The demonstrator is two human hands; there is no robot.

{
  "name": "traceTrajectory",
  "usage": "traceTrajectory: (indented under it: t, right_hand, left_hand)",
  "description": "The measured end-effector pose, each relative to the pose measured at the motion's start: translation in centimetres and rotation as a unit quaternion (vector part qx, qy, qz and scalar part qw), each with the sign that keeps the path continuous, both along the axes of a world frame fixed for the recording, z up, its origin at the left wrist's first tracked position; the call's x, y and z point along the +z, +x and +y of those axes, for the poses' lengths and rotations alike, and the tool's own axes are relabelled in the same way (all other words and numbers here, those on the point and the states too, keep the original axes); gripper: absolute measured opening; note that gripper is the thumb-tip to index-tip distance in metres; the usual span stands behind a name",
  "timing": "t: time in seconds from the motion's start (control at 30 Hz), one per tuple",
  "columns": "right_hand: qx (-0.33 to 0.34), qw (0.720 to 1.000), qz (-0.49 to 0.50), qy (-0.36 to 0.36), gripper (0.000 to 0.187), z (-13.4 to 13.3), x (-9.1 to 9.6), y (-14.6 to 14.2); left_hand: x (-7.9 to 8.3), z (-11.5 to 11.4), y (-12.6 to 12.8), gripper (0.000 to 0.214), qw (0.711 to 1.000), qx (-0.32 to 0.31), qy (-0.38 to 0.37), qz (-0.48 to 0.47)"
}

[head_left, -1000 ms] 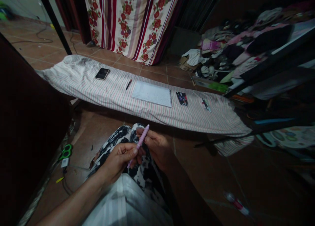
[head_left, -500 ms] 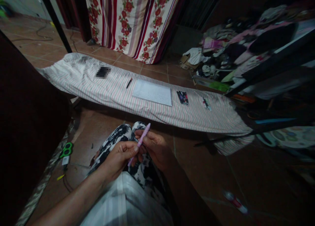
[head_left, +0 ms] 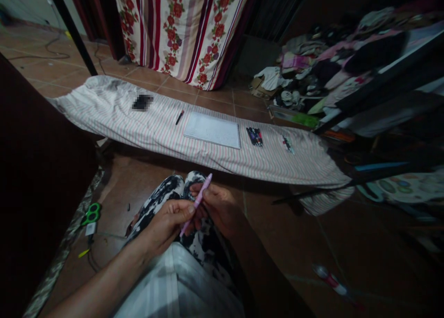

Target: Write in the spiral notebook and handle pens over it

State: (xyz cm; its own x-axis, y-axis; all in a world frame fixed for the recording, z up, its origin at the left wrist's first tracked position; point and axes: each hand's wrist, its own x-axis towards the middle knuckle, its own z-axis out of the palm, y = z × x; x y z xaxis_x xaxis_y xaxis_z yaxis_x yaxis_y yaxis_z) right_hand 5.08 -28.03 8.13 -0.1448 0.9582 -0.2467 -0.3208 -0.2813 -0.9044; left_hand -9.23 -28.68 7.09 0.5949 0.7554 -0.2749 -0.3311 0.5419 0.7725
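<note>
Both hands meet over the person's lap around a pink pen [head_left: 197, 201], which slants up and away with its upper end free above the fingers. The left hand [head_left: 166, 225] has its grip closed on the pen's lower half, thumb pressed against the barrel and fingers curled beneath; the right hand [head_left: 218, 207] is closed on the upper-middle part, thumb and fingers pinching it from the other side. Under the hands lies a black-and-white patterned cloth [head_left: 166, 202] over the knees, and nearer the camera a pale striped garment [head_left: 176, 285]. Beyond the knees, across the tiled floor [head_left: 287, 244], stretches a long striped mattress [head_left: 104, 110] carrying a spiral notebook [head_left: 212, 130], a dark pen [head_left: 179, 117] just left of it, a small bundle of pens [head_left: 255, 136] to its right, and a blurred-out dark object [head_left: 142, 102] further left. Green-handled scissors [head_left: 90, 213] lie on the floor at left beside a dark panel, and a red-and-white tube [head_left: 329, 281] lies at lower right. A floral striped curtain [head_left: 180, 27] hangs behind; a heap of clothes [head_left: 312, 64] fills the upper right. The pen's lower tip is hidden by the left fingers, and the dim right side is hard to make out.
</note>
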Motion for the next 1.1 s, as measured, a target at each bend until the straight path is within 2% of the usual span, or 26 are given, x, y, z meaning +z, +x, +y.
traceTrajectory:
  t: [0.13, 0.3, 0.5, 0.63, 0.77, 0.93, 1.1]
  right_hand:
    - [0.012, 1.000, 0.010, -0.012, 0.025, 0.2, -0.1, -0.4]
    - [0.024, 0.997, 0.069, 0.026, 0.047, 0.2, -0.1, -0.7]
    - [-0.006, 1.000, 0.015, -0.013, 0.026, 0.5, -0.6, -0.3]
    - [0.015, 0.999, 0.036, -0.004, 0.027, 0.4, -0.4, -0.3]
    - [0.014, 0.997, 0.075, 0.016, 0.043, 0.3, 0.0, -0.2]
    - [-0.013, 0.999, 0.026, -0.014, 0.025, 0.5, -0.5, 0.3]
    - [-0.027, 0.999, 0.024, -0.009, 0.024, 0.7, -1.0, -0.1]
  left_hand:
    - [0.1, -0.1, 0.1, 0.033, 0.999, 0.023, 0.027, 0.027]
    - [0.1, 0.1, -0.5, 0.029, 1.000, 0.026, -0.006, -0.001]
    - [-0.4, 0.0, -0.7, 0.033, 1.000, 0.000, -0.013, -0.001]
    - [-0.1, -0.1, -0.3, 0.035, 1.000, 0.004, -0.002, 0.013]
    - [0.1, 0.0, -0.3, 0.034, 1.000, -0.007, -0.024, -0.012]
    - [-0.4, 0.0, -0.5, 0.032, 0.999, -0.011, -0.033, -0.009]
    - [-0.5, -0.2, -0.4, 0.030, 1.000, -0.002, -0.016, -0.005]
